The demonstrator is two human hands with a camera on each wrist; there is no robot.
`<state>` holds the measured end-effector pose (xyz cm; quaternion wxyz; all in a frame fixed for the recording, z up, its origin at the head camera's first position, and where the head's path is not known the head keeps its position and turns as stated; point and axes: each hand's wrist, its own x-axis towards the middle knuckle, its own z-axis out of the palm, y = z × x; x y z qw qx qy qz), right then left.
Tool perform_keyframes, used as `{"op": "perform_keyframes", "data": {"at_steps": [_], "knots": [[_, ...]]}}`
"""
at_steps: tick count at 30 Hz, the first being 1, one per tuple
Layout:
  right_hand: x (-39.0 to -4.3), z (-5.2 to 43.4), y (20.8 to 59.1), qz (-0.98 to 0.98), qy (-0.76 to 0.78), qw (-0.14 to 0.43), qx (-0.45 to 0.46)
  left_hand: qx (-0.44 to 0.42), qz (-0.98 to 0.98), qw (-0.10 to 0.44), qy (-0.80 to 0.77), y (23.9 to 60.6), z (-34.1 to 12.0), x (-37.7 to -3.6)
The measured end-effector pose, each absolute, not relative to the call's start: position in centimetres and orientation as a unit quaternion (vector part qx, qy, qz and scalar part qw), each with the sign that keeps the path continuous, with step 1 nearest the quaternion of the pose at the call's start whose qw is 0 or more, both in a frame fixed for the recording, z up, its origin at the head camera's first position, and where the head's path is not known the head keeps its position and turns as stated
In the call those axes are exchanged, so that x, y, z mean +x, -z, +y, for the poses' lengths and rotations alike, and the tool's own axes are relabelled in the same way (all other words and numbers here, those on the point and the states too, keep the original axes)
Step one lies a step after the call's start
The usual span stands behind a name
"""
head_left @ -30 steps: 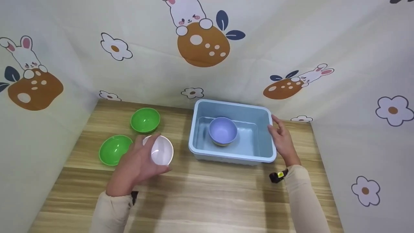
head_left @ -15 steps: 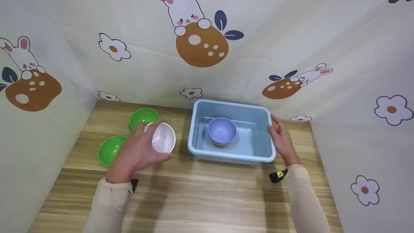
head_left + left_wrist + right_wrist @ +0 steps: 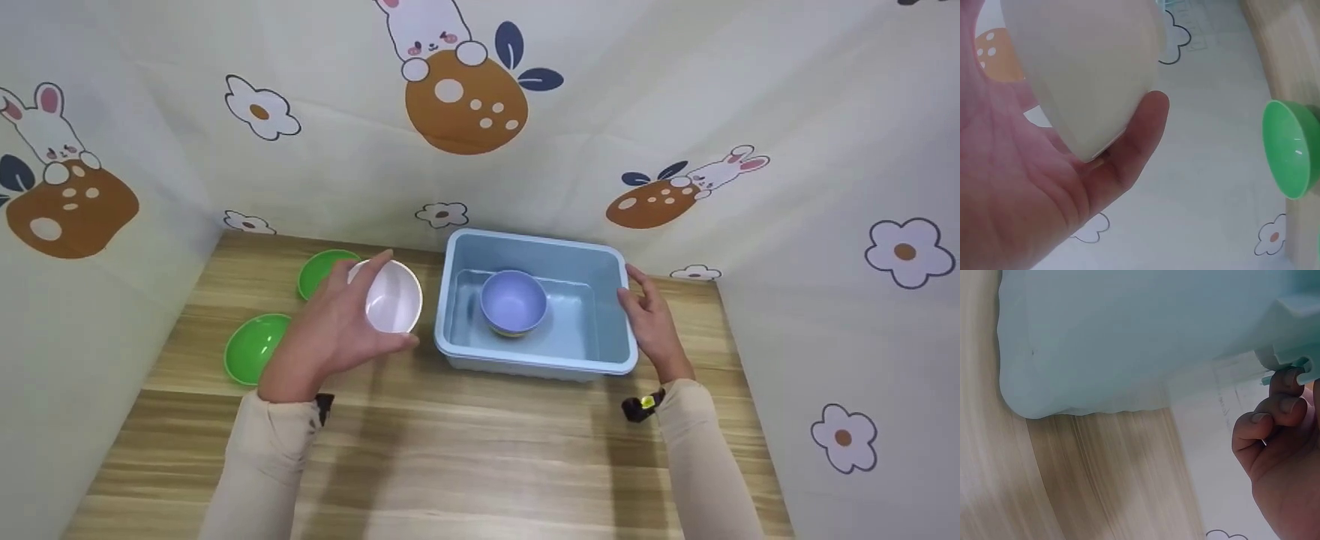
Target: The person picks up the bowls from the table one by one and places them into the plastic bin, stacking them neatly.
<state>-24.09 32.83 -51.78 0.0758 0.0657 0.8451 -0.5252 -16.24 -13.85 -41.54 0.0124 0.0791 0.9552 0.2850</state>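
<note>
My left hand (image 3: pixel 330 330) holds a white bowl (image 3: pixel 395 298) by its sides, thumb at the near side and fingers at the far side. The left wrist view shows the bowl's pale outside (image 3: pixel 1084 67) above the palm, over the table. At the right end of a light blue plastic bin (image 3: pixel 577 367), my right hand (image 3: pixel 654 326) grips the rim; up close, its fingers (image 3: pixel 1286 405) curl under that rim. Inside the bin, left of its middle, sits a purple bowl (image 3: pixel 514 301), with a yellowish edge showing beneath it.
Two green bowls stand on the wooden table (image 3: pixel 487 457) at the left: a near one (image 3: pixel 255 349) partly behind my left hand, and a far one (image 3: pixel 322 274) partly covered by it. A printed curtain (image 3: pixel 337 180) closes off the back and both sides.
My left hand has carried the white bowl away from me and slightly right, toward the bin's left side. The right hand stays on the rim.
</note>
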Motion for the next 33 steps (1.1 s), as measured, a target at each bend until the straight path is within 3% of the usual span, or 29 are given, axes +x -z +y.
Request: {"op": "perform_keyframes", "data": {"at_steps": [7,33], "knots": [[-24.1,32.9,52.2,0.844,0.526,0.08,0.066,0.096,0.95,0.033,-0.294,40.4,-13.3,-17.5],[-24.3,32.8,52.1,0.839,0.535,0.078,0.065,0.17,0.944,0.021,-0.28,37.2,-7.1,-19.6]]}}
